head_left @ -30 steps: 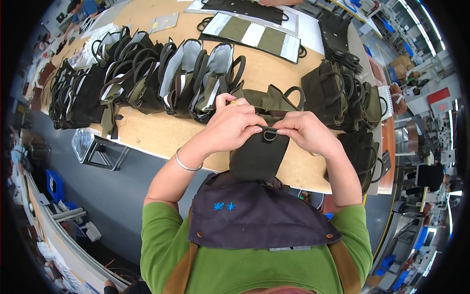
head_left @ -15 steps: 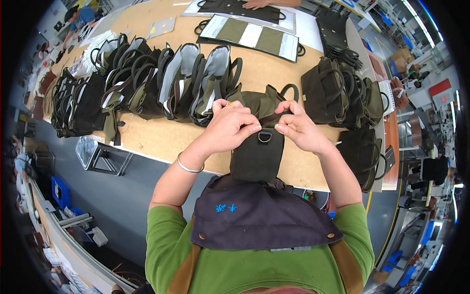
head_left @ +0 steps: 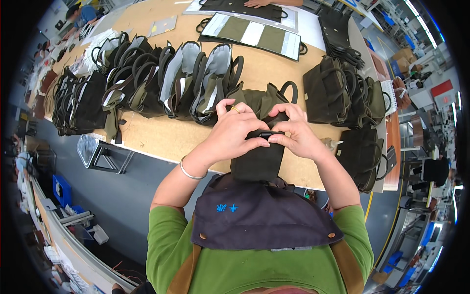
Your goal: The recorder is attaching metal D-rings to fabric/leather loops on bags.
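Observation:
A dark olive fabric bag [head_left: 257, 164] stands at the table's front edge, close against my apron [head_left: 264, 215]. My left hand [head_left: 232, 132] and my right hand [head_left: 296, 132] meet at the upper edge of its near side, thumbs towards me and almost touching. Both hands are closed on that edge, pinching a dark folded strip between thumbs and fingers. The metal ring on that side is hidden by my fingers. Behind my hands the bag's olive cloth top bulges up, and a black loop handle [head_left: 290, 90] rises at its right.
Several grey-lined bags [head_left: 178, 81] crowd the table to the left. More dark bags [head_left: 325, 93] stand at the right, beside a small bottle [head_left: 331, 143]. A flat bag panel [head_left: 252, 35] lies farther back. Another person's hand [head_left: 257, 3] rests on dark pieces at the far edge.
My hands have drawn closer together, and the bag's edge is now folded between my thumbs and fingers. The metal ring has gone from sight. The small bottle shows more beside my right wrist.

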{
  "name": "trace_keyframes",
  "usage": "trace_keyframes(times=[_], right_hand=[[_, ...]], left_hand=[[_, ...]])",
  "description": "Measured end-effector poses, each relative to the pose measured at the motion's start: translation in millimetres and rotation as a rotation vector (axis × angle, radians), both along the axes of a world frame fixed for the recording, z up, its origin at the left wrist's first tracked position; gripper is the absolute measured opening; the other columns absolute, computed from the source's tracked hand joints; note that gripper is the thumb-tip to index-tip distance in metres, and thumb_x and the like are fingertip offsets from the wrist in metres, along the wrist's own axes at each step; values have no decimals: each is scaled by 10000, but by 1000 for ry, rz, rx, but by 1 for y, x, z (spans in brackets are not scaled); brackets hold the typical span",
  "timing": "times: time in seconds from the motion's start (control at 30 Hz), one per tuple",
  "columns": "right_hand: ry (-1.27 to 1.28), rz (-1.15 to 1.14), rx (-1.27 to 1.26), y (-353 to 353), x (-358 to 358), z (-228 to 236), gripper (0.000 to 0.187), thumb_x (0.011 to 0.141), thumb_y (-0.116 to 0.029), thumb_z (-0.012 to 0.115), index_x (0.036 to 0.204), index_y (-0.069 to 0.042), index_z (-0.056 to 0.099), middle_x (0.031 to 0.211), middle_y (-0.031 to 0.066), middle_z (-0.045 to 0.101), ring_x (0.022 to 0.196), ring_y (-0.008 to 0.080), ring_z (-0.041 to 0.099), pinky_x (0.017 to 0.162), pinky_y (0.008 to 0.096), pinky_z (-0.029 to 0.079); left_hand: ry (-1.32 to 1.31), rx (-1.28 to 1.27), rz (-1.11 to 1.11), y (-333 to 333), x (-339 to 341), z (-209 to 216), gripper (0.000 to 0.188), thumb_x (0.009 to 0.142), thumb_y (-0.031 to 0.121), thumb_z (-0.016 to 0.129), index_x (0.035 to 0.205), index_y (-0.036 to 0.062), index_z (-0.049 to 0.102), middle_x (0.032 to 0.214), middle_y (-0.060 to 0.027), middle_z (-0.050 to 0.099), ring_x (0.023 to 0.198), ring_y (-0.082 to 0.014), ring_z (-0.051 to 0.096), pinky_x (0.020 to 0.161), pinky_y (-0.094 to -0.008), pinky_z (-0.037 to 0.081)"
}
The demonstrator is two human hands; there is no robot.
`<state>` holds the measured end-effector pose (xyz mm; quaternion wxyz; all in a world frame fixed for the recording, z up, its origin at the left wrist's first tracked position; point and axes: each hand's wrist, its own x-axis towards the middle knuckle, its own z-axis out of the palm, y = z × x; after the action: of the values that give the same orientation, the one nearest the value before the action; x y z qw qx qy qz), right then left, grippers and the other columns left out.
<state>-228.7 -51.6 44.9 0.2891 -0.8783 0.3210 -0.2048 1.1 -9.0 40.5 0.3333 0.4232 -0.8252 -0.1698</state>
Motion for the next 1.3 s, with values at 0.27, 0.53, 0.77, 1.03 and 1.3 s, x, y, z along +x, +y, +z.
trace_keyframes(times=[0.27,0.53,0.77,1.03,1.3], right_hand=[[-44,63,76,-2,-1,-3,192,790,-282,781,759,-112,697,1171,24,542,1204,268,423,1029,441,276],[104,17,-419,66,-17,45,171,676,-255,802,738,-125,709,1118,-11,576,1218,235,472,920,415,322],[324,-123,-326,83,-15,-61,208,651,-227,796,797,-109,705,1154,25,571,1153,233,505,905,405,349],[202,-155,-137,89,23,-68,451,708,-203,786,1098,-70,604,1101,83,583,987,282,558,821,374,451],[64,14,-97,90,19,-85,214,784,-113,720,974,-72,630,1042,49,627,860,243,604,767,333,516]], left_hand=[[21,180,-62,-6,4,-1,247,725,348,820,875,176,726,726,46,572,899,-147,548,1004,-459,213],[-77,-416,-16,41,-14,3,235,682,307,787,846,204,655,801,72,548,1003,-125,567,1016,-526,229],[-2,-171,70,60,-8,-92,315,750,235,795,1000,148,625,1001,-19,558,1011,-222,569,988,-468,299],[751,654,455,49,-38,-130,530,831,200,779,1143,0,400,1021,-113,540,794,-150,559,674,-285,504],[1254,816,469,55,-20,-128,254,884,-14,464,1126,45,411,1012,-73,593,861,-114,605,730,-265,547]])
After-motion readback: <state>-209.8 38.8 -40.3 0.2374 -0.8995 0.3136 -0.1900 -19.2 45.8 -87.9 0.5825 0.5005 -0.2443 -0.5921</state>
